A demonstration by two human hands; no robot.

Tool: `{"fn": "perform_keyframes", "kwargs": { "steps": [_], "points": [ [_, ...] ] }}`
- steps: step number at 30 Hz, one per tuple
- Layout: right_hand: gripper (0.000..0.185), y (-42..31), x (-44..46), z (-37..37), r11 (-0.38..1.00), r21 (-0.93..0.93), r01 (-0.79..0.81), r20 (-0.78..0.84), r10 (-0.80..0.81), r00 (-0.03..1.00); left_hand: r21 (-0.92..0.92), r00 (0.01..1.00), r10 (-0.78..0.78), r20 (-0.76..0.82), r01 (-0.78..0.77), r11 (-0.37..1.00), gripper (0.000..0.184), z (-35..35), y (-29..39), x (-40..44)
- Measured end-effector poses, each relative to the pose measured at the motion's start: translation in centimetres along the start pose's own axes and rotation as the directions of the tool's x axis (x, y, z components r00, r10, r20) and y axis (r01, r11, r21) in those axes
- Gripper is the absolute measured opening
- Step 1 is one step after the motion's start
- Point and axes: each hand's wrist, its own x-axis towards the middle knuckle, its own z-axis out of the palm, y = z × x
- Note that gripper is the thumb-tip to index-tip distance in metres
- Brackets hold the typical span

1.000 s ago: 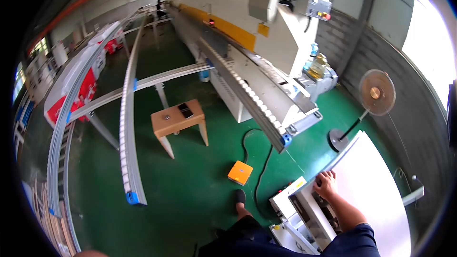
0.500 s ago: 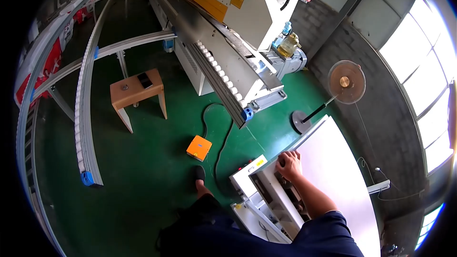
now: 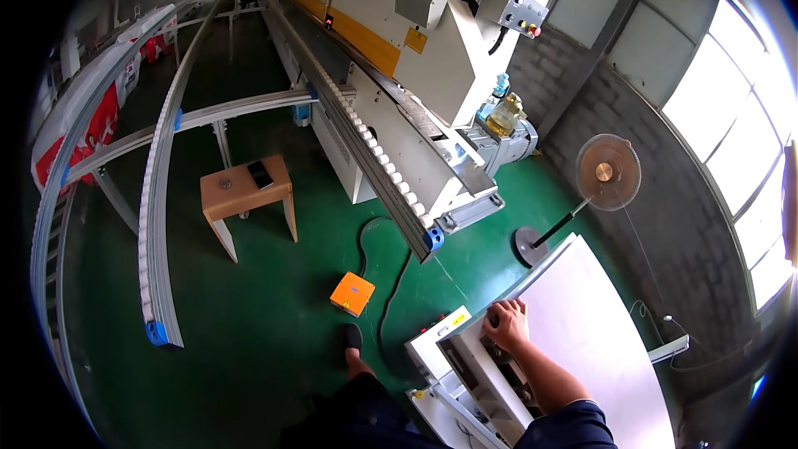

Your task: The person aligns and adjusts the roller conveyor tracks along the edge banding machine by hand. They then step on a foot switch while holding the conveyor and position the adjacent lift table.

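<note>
My right hand [image 3: 505, 326] is at the left edge of a large pale board [image 3: 594, 341], its fingers curled and closed. A dark spot shows between thumb and fingers; whether it is a knob or just a gap I cannot make out. Under the hand and forearm is a white machine frame [image 3: 475, 360] with an open slot and dark parts inside. A white control box [image 3: 436, 331] with red buttons and a yellow label sits just left of the hand. My left hand is out of view.
An orange box [image 3: 352, 293] with a cable lies on the green floor near my foot [image 3: 354, 337]. A wooden stool [image 3: 247, 186] holds a phone. Roller rails [image 3: 158, 224] run along the left, a big machine [image 3: 465, 58] stands ahead, and a fan [image 3: 608, 172] stands right.
My view has tilted up slightly, so the whole scene sits lower in the frame. My right hand stays at the same place on the board's edge.
</note>
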Motion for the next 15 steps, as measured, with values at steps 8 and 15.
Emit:
{"fn": "perform_keyframes", "kwargs": {
  "steps": [8, 15],
  "points": [
    [0.022, -0.1, 0.0, -0.3, 1.0, -0.012, -0.006, -0.003, 0.006, 1.0, 0.068, 0.944, 0.206, -0.257, -0.195, 0.979, 0.031, -5.1, 2.7, -2.0],
    [0.024, -0.1, 0.0, -0.4, 1.0, 0.012, -0.003, -0.01, 0.004, 1.0, 0.146, 0.739, 0.335, -0.585, -0.31, 0.94, 0.033, -9.4, 5.7, -4.8]
  ]
}}
